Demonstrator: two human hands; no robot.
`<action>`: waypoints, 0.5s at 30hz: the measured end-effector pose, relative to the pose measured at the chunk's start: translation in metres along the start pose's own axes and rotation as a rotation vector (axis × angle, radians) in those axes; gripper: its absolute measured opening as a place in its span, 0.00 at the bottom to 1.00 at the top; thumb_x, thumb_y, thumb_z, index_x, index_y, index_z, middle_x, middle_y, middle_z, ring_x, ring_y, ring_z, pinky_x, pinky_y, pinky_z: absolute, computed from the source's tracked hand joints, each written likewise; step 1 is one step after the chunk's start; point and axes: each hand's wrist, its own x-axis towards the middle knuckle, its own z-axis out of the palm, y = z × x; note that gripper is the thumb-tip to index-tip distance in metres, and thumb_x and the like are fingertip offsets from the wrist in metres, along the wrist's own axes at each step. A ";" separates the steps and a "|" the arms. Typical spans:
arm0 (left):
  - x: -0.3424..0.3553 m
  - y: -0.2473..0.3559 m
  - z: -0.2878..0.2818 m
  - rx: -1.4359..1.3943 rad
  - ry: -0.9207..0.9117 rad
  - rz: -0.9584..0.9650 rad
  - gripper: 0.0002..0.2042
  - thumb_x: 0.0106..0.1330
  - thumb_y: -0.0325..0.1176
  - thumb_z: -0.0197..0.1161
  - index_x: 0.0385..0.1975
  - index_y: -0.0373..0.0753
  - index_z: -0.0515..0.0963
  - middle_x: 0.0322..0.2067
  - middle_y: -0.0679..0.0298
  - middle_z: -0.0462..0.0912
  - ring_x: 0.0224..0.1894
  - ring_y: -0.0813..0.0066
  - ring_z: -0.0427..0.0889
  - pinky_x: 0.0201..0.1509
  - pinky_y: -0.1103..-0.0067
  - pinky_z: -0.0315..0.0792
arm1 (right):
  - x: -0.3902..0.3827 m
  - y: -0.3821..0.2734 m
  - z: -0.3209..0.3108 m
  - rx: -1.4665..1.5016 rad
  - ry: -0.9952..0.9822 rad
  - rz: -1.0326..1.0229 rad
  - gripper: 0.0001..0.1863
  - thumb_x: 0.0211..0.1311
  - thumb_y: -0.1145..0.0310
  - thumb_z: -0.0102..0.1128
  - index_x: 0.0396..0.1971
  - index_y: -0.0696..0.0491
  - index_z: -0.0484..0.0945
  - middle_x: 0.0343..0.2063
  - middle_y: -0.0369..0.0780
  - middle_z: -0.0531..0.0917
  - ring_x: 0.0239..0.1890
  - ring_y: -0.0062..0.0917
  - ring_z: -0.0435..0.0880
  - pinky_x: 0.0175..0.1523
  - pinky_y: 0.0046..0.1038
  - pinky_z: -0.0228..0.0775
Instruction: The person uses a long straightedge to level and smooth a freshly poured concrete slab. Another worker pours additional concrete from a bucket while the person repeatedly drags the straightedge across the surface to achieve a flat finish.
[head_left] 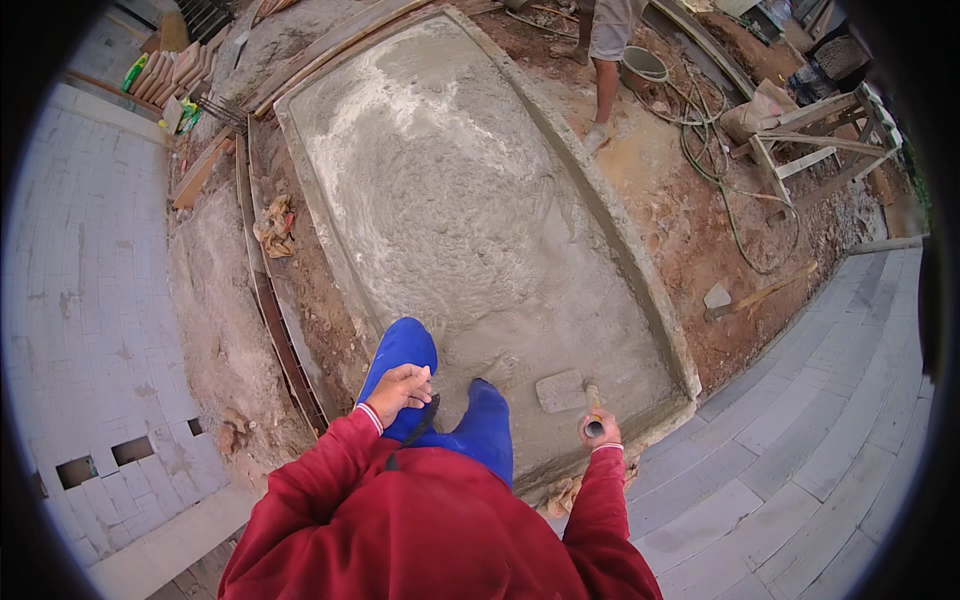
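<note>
My right hand point(603, 428) is wrapped round the end of a hoe's handle point(592, 398), near the lower right corner of a shallow trough. The hoe's flat grey blade point(560, 391) rests on wet cement mix point(450, 210). Over my left thigh, my left hand point(399, 391) is closed with its fingers curled in; whether anything is in them I cannot make out. A dark strap point(428, 415) hangs beside it. My blue-clad legs point(480, 420) stand at the trough's near end, feet hidden.
Low concrete walls point(600, 205) border the trough. Beyond the right wall stand another person's leg point(606, 95), a bucket point(643, 68), a tangled hose point(715, 165) and a wooden frame point(825, 140). Another hoe point(718, 297) lies on the soil. Grey paving point(790, 430) flanks both sides.
</note>
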 end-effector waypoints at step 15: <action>0.166 0.028 0.099 -0.335 -0.303 -0.188 0.50 0.57 0.66 0.65 0.69 0.32 0.55 0.56 0.38 0.72 0.54 0.50 0.79 0.55 0.63 0.77 | -0.199 0.030 0.168 -1.848 -0.154 -0.641 0.24 0.46 0.66 0.68 0.43 0.64 0.76 0.29 0.49 0.83 0.30 0.38 0.85 0.35 0.36 0.76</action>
